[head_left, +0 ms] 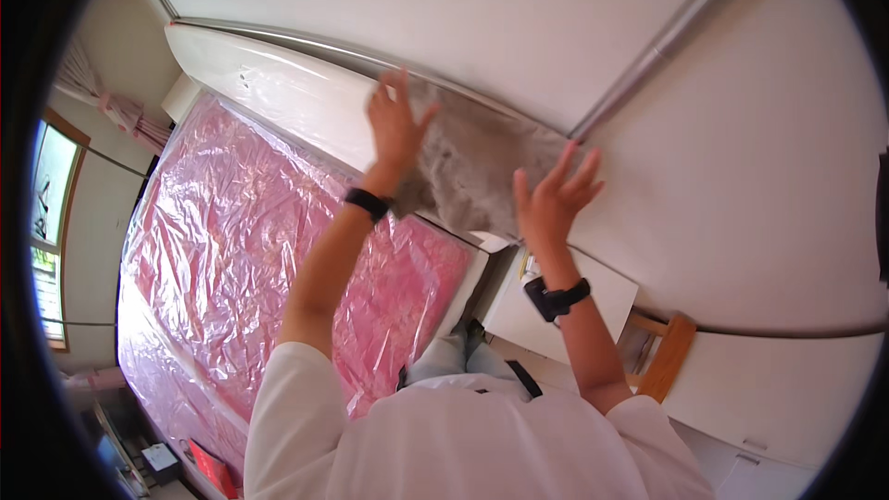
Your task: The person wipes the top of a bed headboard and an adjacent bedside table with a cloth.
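Note:
A grey-brown, soft-looking cloth [472, 162] hangs over the right end of the white headboard [278, 83], close against the wall. My left hand [396, 130] is at the cloth's left edge, open with the fingers apart and slightly blurred. Over by the right edge, my right hand [554, 204] is also open, its fingers spread. Neither hand grips the cloth; whether the fingertips touch it I cannot tell. Each wrist wears a black band. Part of the cloth's left edge lies hidden behind my left hand and wrist.
Left of me stretches a bed [241, 250] with a pink cover under shiny clear plastic. A white bedside cabinet [607, 296] stands below my right forearm, near a brown wooden piece [669, 356] and a white cupboard [778, 389]. A metal strip [685, 23] crosses the wall.

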Motion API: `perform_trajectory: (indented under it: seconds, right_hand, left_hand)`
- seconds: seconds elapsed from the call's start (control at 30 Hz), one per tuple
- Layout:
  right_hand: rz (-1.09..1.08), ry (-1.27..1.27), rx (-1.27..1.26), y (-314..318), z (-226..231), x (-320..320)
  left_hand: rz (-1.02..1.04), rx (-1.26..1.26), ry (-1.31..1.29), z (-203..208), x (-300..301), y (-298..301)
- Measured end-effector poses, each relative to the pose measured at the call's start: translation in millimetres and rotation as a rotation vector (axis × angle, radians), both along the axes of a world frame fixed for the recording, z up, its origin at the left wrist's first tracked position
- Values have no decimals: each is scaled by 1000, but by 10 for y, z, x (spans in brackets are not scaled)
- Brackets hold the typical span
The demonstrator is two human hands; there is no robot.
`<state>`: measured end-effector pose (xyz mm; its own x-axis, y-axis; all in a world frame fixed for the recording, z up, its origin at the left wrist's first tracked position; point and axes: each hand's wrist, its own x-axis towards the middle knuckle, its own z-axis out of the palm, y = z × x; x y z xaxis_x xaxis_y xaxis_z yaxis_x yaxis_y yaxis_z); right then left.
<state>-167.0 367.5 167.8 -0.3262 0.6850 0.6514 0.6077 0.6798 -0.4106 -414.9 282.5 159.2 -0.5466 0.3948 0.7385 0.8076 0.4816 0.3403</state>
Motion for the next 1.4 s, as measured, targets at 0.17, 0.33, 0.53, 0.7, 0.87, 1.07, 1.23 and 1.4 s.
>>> perform_trajectory:
  seconds: [0.17, 0.33, 0.53, 0.7, 0.87, 1.07, 1.23, 1.4]
  right_hand:
    - [219, -432, 216, 222, -765, -281]
    - [75, -542, 405, 255, -963, -535]
    - [-45, -510, 431, 146, -1283, -808]
    - [-46, -452, 598, -37, -1661, -1333]
    - [187, -522, 657, -330, -1471, -2464]
    - [274, -531, 698, -375, -1151, -3257]
    - [307, -697, 646, -390, -1103, -2725]
    - [189, -919, 282, 27, -1572, -956]
  left_hand:
    - [-201, -145, -227, -805, 534, 327]
    - [-306, -39, -180, -1000, 228, 268]
    - [-223, 108, 13, -1306, 11, 379]
    - [-261, 154, 99, -1666, -572, 194]
    - [-192, 271, -37, -1820, -1678, -103]
    - [-52, 420, -204, -1614, -2210, -145]
    - [-66, 577, -382, -1815, -1691, -37]
    - [-201, 270, -262, -2042, 84, 443]
